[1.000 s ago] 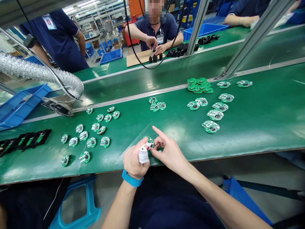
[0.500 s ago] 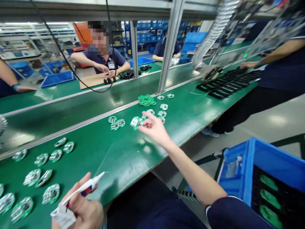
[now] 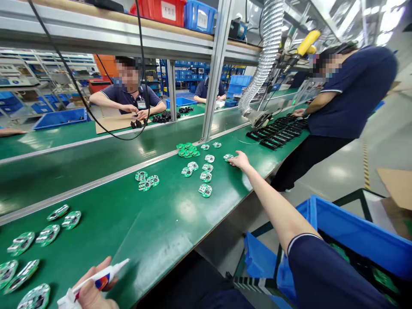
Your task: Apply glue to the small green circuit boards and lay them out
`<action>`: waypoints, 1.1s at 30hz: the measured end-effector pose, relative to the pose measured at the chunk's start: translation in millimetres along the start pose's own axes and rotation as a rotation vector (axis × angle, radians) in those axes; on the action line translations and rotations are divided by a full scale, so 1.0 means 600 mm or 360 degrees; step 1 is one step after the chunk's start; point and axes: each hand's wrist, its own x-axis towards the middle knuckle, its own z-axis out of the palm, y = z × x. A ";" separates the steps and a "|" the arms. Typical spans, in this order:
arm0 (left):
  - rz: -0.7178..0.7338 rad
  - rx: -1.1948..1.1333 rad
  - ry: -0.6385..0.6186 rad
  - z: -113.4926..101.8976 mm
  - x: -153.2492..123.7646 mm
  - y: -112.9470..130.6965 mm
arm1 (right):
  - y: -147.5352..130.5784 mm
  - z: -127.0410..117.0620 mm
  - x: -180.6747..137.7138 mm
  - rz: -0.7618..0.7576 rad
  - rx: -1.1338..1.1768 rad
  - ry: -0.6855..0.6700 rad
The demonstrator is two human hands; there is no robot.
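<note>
My left hand is closed around a white glue tube with a long pointed nozzle, low at the left. My right hand reaches far out over the green bench, its fingers pinching the edge of a round green circuit board at the bench surface. Nearer to me, a column of similar boards lies to the left of that hand. Another small group of boards sits mid-bench, and more boards are spread at the left.
A pile of green boards lies by the metal post. Black trays lie at the far right, where a co-worker leans in. A blue bin stands at my right. Another person sits opposite.
My right hand has moved right and away, from beside the middle boards to the bench's right part, with a board in its fingers. The view has tilted upward. My left hand keeps the glue tube.
</note>
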 end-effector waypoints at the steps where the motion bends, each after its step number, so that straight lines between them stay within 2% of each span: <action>1: 0.0009 -0.0014 0.0016 0.000 0.000 0.011 | 0.004 -0.003 0.002 0.0001 -0.0032 0.0011; 5: 0.0050 -0.0016 0.0181 0.002 0.001 0.055 | -0.003 -0.010 0.001 -0.0113 -0.0180 0.0211; 7: 0.0109 0.0002 0.0222 0.003 0.000 0.063 | -0.029 0.001 -0.012 -0.0255 -0.0225 0.0314; 8: 0.0142 0.0006 0.0221 0.003 -0.001 0.063 | -0.049 0.013 -0.023 -0.0402 -0.0252 0.0316; 10: 0.0198 0.0011 0.0193 0.001 -0.002 0.055 | -0.101 0.051 -0.060 -0.0830 -0.0316 0.0195; 12: 0.0225 0.0007 0.0148 -0.003 -0.003 0.043 | -0.161 0.104 -0.110 -0.1309 -0.0385 -0.0077; 15: 0.0274 0.0009 0.0112 -0.009 -0.002 0.030 | -0.242 0.196 -0.192 -0.1700 -0.0397 -0.0425; 17: 0.0346 0.0058 0.0109 -0.013 -0.003 0.029 | -0.279 0.249 -0.241 -0.1876 -0.0428 -0.0610; 21: 0.0419 0.0079 -0.0015 -0.018 -0.014 0.034 | -0.306 0.309 -0.302 -0.1988 -0.0537 -0.0796; 26: 0.0259 -0.0099 -0.0130 -0.007 -0.023 0.030 | -0.295 0.357 -0.292 -0.2061 -0.0499 -0.0790; 30: 0.0177 -0.0156 -0.0131 -0.003 -0.028 0.034 | -0.269 0.372 -0.292 -0.1964 -0.0095 -0.0855; 33: 0.0127 -0.0210 -0.0147 -0.004 -0.033 0.035 | -0.248 0.361 -0.320 -0.1813 0.0150 -0.0982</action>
